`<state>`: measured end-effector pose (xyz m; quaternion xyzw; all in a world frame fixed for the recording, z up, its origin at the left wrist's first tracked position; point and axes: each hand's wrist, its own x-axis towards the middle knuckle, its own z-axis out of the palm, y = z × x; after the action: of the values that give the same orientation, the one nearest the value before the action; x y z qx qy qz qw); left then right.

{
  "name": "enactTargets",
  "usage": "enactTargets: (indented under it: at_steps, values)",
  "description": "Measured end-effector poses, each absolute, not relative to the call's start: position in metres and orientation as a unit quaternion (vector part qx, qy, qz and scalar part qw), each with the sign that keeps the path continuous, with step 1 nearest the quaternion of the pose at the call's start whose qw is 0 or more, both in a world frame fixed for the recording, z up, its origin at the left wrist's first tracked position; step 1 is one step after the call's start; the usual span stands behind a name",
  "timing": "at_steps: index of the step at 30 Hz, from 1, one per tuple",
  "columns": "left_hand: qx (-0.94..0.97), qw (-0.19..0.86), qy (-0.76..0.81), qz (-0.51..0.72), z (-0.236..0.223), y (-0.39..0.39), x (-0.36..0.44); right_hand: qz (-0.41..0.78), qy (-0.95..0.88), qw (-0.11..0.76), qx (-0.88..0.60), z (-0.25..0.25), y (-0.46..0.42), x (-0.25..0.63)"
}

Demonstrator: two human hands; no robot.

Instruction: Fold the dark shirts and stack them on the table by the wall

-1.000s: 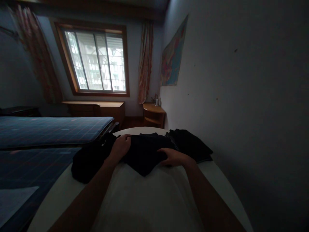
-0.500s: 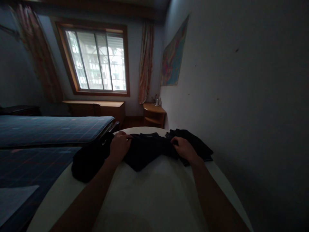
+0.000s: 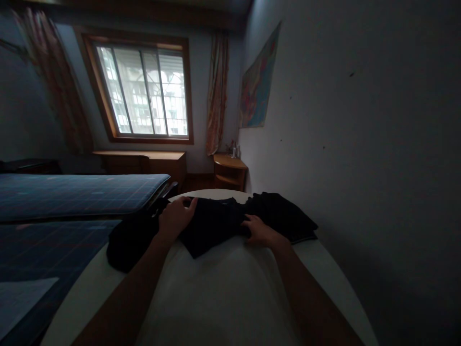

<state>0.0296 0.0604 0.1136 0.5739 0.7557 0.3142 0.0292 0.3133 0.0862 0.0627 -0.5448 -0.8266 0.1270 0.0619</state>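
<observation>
A dark garment lies across the far part of a white round table. My left hand rests on the garment's left end with its fingers laid over the cloth. My right hand presses on the garment's right edge, fingers spread flat. Just right of it lies a folded dark garment. A further dark heap of cloth sits at the table's left edge, beside my left forearm.
A bed with a blue checked cover stands to the left. A window with curtains is at the back, wooden cabinets under it and a corner shelf. A map hangs on the bare wall at right.
My right hand went up to the garment's far right edge, then came back nearer and lies flat. The garment's near corner has drawn leftward and away from me. My left hand stayed.
</observation>
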Motion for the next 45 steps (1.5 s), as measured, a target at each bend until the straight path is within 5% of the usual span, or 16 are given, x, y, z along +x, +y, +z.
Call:
enactTargets:
  at_steps: [6,14,18,24,30,35,39,45]
  values:
    - [0.581,0.037,0.716,0.386,0.099,0.074,0.024,0.077,-0.809,0.094,-0.575,0.072,0.089,0.325]
    - [0.473,0.083,0.655,0.583,0.084,0.099,-0.015,-0.037,-0.696,0.37,-0.614,0.1,0.096,0.354]
    - [0.458,0.098,0.665,0.582,0.078,0.104,-0.028,-0.092,-0.632,0.428,-0.64,0.101,0.094,0.358]
    - [0.619,-0.032,0.61,0.494,0.083,0.089,0.01,-0.047,-0.657,0.352,-0.665,0.094,0.096,0.346]
    - [0.798,0.068,0.499,0.332,0.067,0.068,0.061,0.0,-0.749,0.314,-0.584,0.08,0.103,0.338]
    - [0.803,0.084,0.516,0.285,0.051,0.072,0.058,-0.004,-0.796,0.183,-0.577,0.068,0.1,0.334]
    - [0.782,0.082,0.514,0.343,0.064,0.077,0.051,-0.006,-0.778,0.121,-0.617,0.058,0.097,0.331]
    - [0.637,0.034,0.614,0.465,0.094,0.08,0.032,0.007,-0.746,0.155,-0.648,0.064,0.1,0.333]
